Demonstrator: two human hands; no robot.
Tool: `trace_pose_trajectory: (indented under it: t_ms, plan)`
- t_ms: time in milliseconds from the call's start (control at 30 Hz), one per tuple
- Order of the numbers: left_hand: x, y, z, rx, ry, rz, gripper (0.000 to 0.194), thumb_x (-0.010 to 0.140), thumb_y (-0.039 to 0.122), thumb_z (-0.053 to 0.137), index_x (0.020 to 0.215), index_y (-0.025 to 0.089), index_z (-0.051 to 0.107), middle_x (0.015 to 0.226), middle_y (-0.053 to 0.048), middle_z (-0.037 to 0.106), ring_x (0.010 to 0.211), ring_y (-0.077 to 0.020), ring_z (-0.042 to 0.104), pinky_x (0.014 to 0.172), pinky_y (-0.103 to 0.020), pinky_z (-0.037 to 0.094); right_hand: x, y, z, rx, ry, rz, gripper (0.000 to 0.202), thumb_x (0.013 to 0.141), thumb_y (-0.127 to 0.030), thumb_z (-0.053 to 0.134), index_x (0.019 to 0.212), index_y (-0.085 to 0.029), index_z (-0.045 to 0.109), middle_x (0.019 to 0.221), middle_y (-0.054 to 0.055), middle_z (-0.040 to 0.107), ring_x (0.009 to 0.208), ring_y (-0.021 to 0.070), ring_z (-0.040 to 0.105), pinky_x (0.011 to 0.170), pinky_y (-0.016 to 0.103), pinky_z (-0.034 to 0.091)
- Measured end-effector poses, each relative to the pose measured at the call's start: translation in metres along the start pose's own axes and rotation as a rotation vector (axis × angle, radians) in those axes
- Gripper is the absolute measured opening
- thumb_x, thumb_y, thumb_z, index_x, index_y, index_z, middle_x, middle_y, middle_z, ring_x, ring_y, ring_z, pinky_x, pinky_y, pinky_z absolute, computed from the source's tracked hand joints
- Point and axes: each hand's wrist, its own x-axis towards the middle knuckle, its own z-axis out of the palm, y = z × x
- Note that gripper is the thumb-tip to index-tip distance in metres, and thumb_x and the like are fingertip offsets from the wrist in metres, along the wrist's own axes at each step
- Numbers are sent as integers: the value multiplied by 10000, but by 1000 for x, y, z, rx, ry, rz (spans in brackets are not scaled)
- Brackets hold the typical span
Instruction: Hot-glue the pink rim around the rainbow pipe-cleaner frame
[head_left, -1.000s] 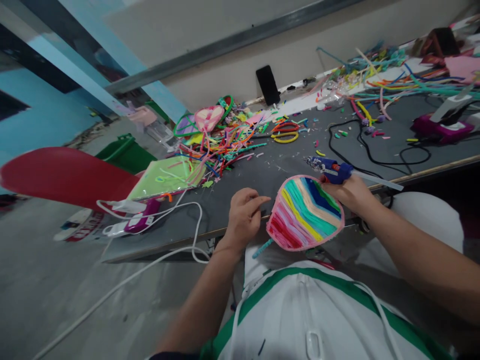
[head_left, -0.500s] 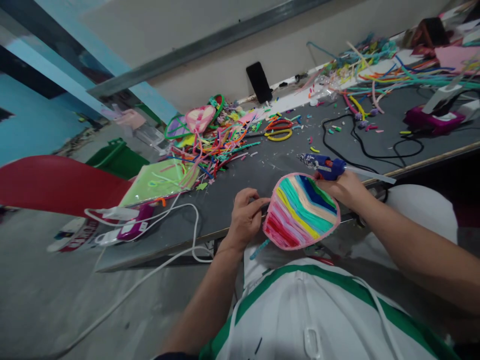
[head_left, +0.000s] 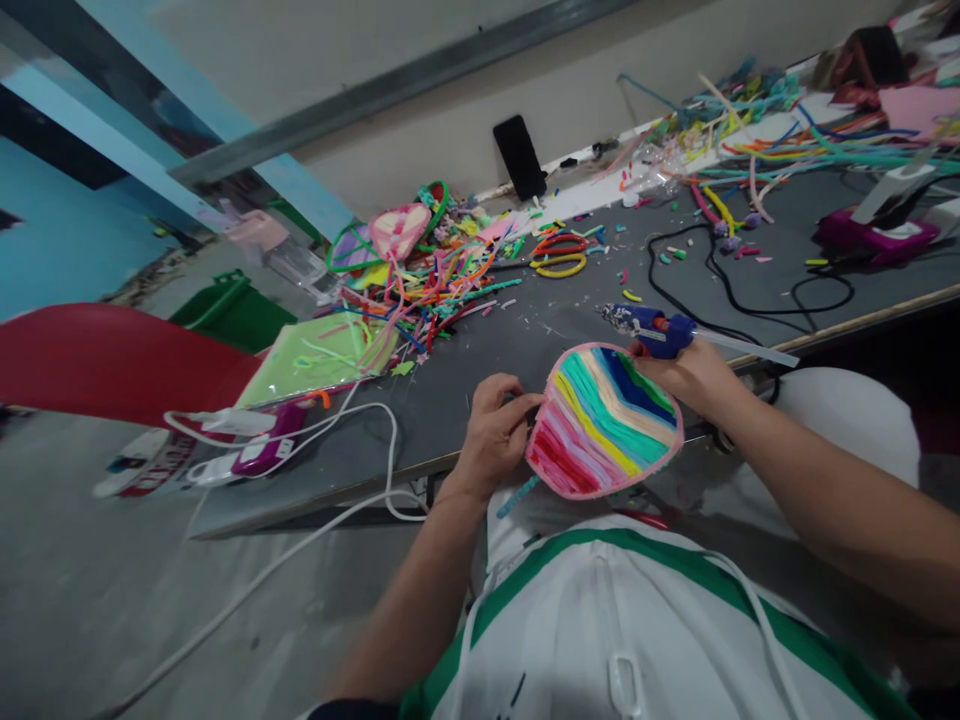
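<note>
A rounded panel (head_left: 604,425) of striped, fuzzy pipe cleaners with a pink rim is held tilted over the table's front edge, above my lap. My left hand (head_left: 493,428) pinches its left rim with thumb and forefinger. At the upper right, my right hand (head_left: 696,378) is closed round a blue hot glue gun (head_left: 664,334), a clear glue stick poking out of its back. The fingers of that hand also seem to touch the panel's right rim, though they are partly hidden. A teal pipe cleaner (head_left: 517,497) sticks out below the panel's left side.
Scissors (head_left: 559,265) lie mid-table beside a heap of pipe cleaner pieces (head_left: 435,290). A black phone (head_left: 519,158) leans against the wall. A black cord (head_left: 720,285) loops at right; a white cable (head_left: 394,450) hangs over the table's left front. Purple power strips (head_left: 874,235) sit nearby.
The view has shifted very slightly. Both hands keep their hold, and the panel and glue gun stay almost where they were.
</note>
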Motion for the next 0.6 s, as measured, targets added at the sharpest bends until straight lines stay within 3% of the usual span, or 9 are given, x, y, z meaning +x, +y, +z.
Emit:
trace_pose_trajectory:
  t_ms: [600]
  plan:
    - [1,2,0,-10,-16,-21,372,763,46,453,1009,196,687,1001,-70,513,1068,-199,478,978,-382,389,-10,-16,-4,0,18,26,130,694,-249,546,787,-224,633,767,30,665,748,212,610,642,304,470]
